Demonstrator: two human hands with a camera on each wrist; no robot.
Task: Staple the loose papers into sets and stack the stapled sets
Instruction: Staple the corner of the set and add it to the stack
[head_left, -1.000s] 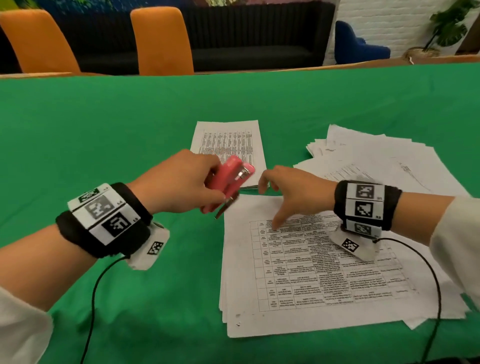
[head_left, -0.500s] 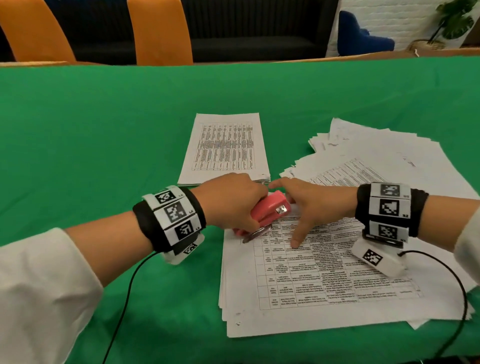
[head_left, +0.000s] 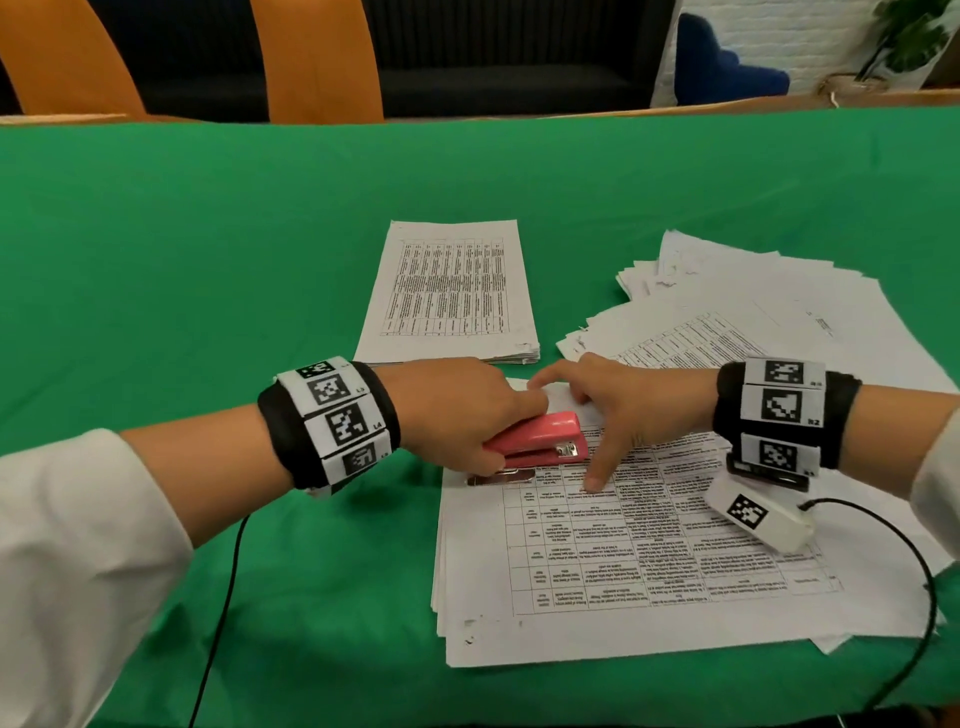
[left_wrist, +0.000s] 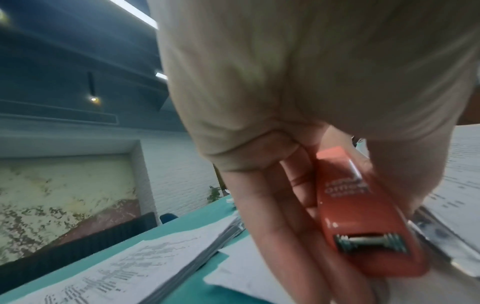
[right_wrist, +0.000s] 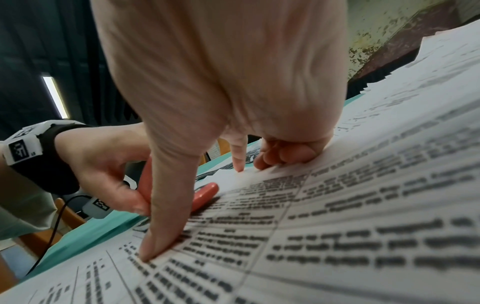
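Note:
My left hand (head_left: 488, 431) grips a pink stapler (head_left: 540, 441), fingers wrapped along its side. The stapler's mouth sits over the far left corner of the near pile of printed sheets (head_left: 649, 582), its metal base (head_left: 501, 477) low at the paper's edge. My right hand (head_left: 597, 415) rests on that pile just right of the stapler, with thumb (right_wrist: 155, 236) and forefinger straight and pressing the top sheet and the other fingers tucked against the paper. In the left wrist view the stapler (left_wrist: 363, 226) lies along my fingers (left_wrist: 285, 216). A neat stack of sets (head_left: 452, 296) lies behind.
A spread heap of loose sheets (head_left: 779, 322) covers the table's right side. The green tablecloth (head_left: 208, 286) reaches left and far back. Orange chairs (head_left: 317, 57) stand beyond the far edge. Cables trail from both wrist cameras toward the near edge.
My left hand has brought the stapler down and rightward from above the table onto the pile's far left corner. The right hand keeps pressing the top sheet.

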